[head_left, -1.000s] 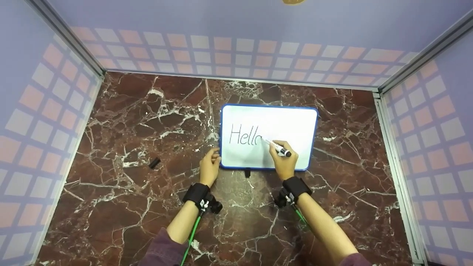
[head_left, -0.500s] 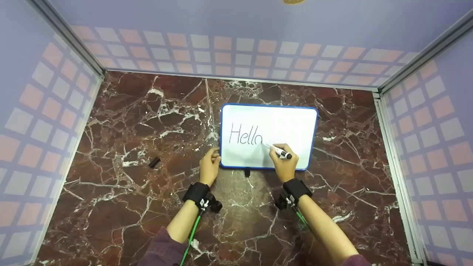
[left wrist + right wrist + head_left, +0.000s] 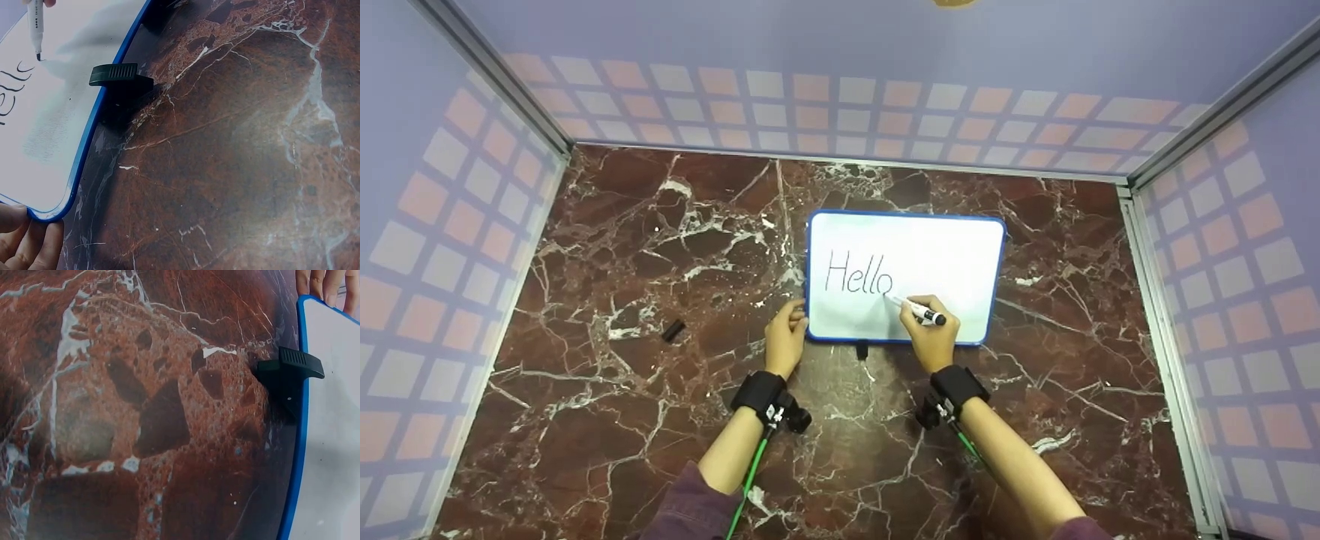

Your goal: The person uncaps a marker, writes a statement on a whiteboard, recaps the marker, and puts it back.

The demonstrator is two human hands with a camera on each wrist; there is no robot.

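One marker [image 3: 924, 311] sits pinched in your right hand [image 3: 933, 335], tip beside the written "Hello" [image 3: 859, 275] on the whiteboard [image 3: 952, 259], whose lower-left corner your left hand [image 3: 786, 337] grips.

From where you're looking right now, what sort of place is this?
Probably a recording booth: walls patterned with squares, joined by metal-looking framing, enclose a marble-patterned surface, and there are wrist-worn cameras.

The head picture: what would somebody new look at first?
Probably the bright whiteboard with its blue rim, near the middle, and the word "Hello" on its left half. Next, perhaps, the right hand holding a white marker just below the "o". The left hand touches the whiteboard's left edge.
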